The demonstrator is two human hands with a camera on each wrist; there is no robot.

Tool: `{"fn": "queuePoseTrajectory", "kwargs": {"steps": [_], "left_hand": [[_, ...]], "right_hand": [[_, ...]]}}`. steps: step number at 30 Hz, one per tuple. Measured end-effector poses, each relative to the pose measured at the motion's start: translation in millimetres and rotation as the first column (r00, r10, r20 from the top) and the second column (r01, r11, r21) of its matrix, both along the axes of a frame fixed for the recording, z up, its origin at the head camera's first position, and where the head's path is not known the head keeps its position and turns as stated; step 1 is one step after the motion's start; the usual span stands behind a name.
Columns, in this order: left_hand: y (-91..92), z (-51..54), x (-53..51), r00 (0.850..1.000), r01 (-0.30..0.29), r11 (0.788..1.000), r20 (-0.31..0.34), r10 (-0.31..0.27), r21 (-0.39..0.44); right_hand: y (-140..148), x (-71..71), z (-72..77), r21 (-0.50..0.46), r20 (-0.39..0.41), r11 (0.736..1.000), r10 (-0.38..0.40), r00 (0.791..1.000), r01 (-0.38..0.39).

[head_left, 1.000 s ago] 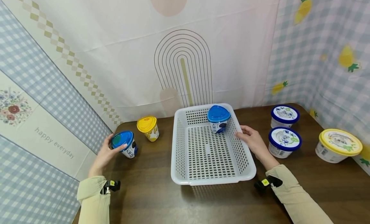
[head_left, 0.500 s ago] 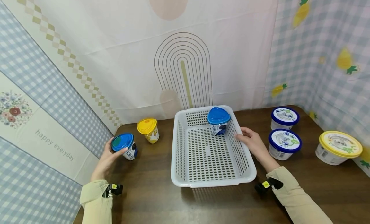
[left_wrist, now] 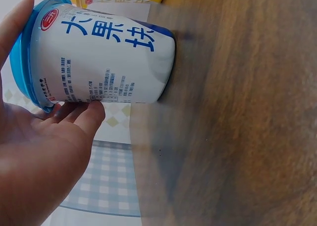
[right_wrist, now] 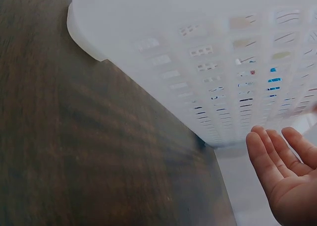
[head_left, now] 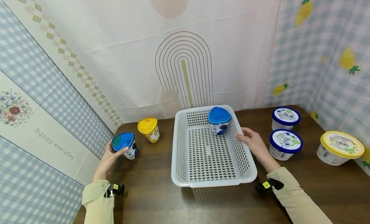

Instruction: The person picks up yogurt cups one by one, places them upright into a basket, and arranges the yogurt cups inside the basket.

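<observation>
My left hand (head_left: 107, 161) holds a blue-lidded cup (head_left: 130, 150) at the table's left side, thumb on the near side of its lid. In the left wrist view, the fingers of the hand (left_wrist: 49, 151) lie behind the white cup (left_wrist: 104, 55). Just right of it stands a yellow-lidded cup (head_left: 152, 134). My right hand (head_left: 255, 147) grips the right rim of a white basket (head_left: 214, 184), thumb over the rim; in the right wrist view its fingers (right_wrist: 277, 156) are outside the wall. Another blue-lidded cup (head_left: 219, 116) stands inside, at the back right.
Two round tubs with dark blue lids (head_left: 286, 141) (head_left: 286, 116) stand right of my right hand. Farther right is a yellow-lidded tub (head_left: 341, 147). Patterned cloth (head_left: 124, 57) hangs behind and beside the brown table (head_left: 150, 192).
My left wrist and forearm have shifted slightly to the right while the hand stays at the cup. The basket, the cups and my right hand have hardly moved.
</observation>
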State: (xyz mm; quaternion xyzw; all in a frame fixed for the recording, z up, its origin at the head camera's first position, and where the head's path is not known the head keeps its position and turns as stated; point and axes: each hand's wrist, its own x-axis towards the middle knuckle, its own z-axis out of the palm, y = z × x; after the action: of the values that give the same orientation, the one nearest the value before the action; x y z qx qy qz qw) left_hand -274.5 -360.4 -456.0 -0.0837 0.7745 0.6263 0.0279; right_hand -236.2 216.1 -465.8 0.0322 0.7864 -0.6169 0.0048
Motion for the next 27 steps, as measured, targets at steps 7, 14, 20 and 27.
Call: {"fn": "queuePoseTrajectory", "kwargs": {"steps": [7,14,20,27], "left_hand": [[0.8,1.0,1.9,1.0,0.012,1.0,-0.002,-0.012,0.025],[0.9,1.3,1.1,1.0,0.005,0.999,-0.007,-0.005,0.041],[1.1,0.0,2.8,1.0,-0.005,0.999,0.003,0.005,0.037],[-0.2,-1.3,4.7,1.0,-0.029,0.999,0.008,0.029,0.027]], "right_hand": [[-0.6,0.3,-0.1,-0.006,0.009,1.0,-0.001,1.0,0.002],[-0.6,0.3,-0.2,-0.026,0.006,1.0,0.001,1.0,-0.001],[-0.5,0.5,0.4,-0.031,0.005,1.0,0.003,1.0,-0.003],[-0.5,0.3,0.3,-0.024,0.007,1.0,0.003,1.0,-0.002]]}}
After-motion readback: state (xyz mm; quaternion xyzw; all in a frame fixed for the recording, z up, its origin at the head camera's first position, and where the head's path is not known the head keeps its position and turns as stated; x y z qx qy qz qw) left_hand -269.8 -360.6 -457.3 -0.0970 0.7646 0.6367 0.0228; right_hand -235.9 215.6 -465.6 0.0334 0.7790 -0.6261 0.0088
